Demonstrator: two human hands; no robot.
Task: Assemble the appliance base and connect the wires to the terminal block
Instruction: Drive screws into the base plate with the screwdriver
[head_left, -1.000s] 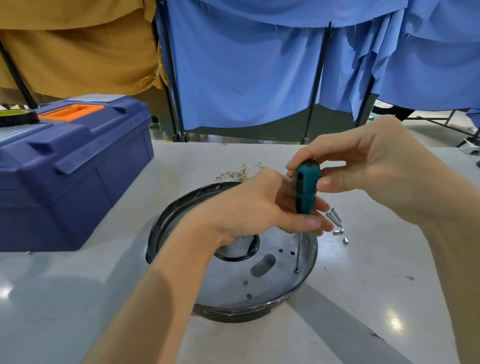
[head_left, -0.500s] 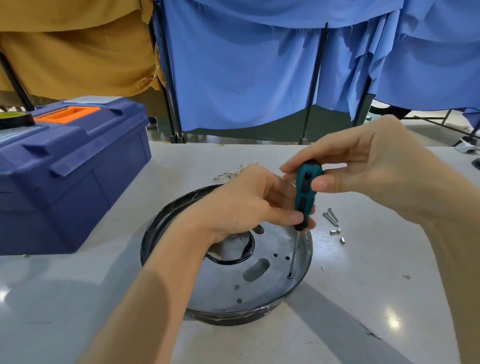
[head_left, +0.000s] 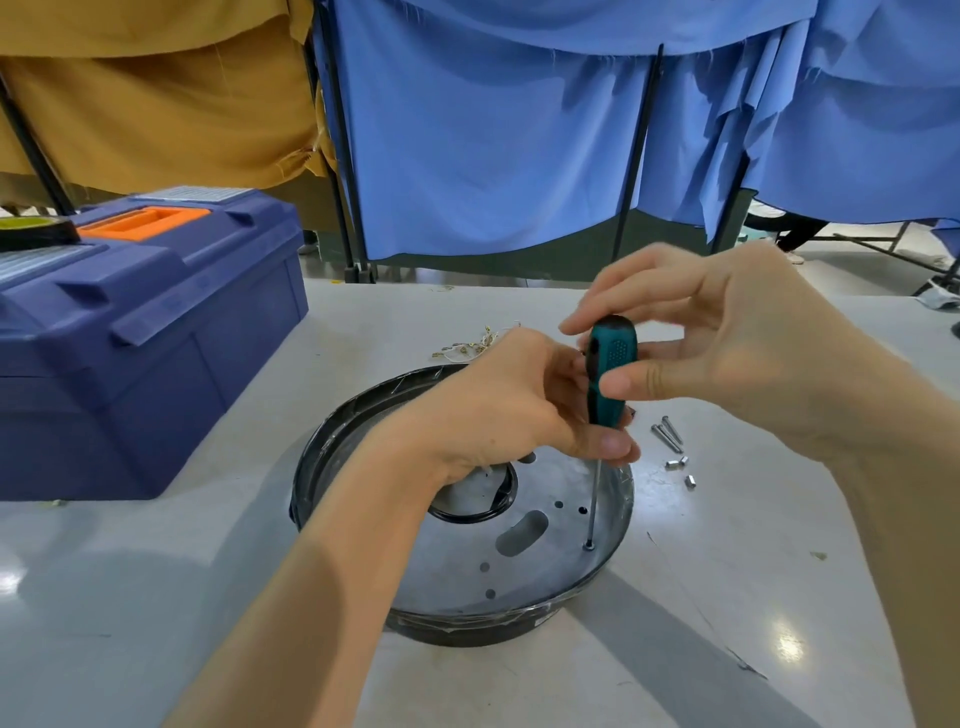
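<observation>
The round metal base (head_left: 467, 623) sits on the desk (head_left: 779, 597) right in front of the person. The screwdriver (head_left: 610, 374) stands nearly upright in it, tip on a screw (head_left: 588, 544) close to the rim on the right side. The right hand (head_left: 727, 343) pinches the top of the teal handle between thumb and fingers (head_left: 613, 306), and the left hand (head_left: 514, 410) curls round the lower end where the shaft starts, so both are holding the tool. The trick here is probably pushing straight down while twisting, with the left hand only guiding so the tip doesn't hop out. That shaft is long and thin, so any lean likely slips the bit. Nothing pins the base, so it might spin on the smooth desk; a wrist resting on it would help. Spare screws (head_left: 667, 439) lie just beside the base, and the wires (head_left: 467, 345) lie behind it.
</observation>
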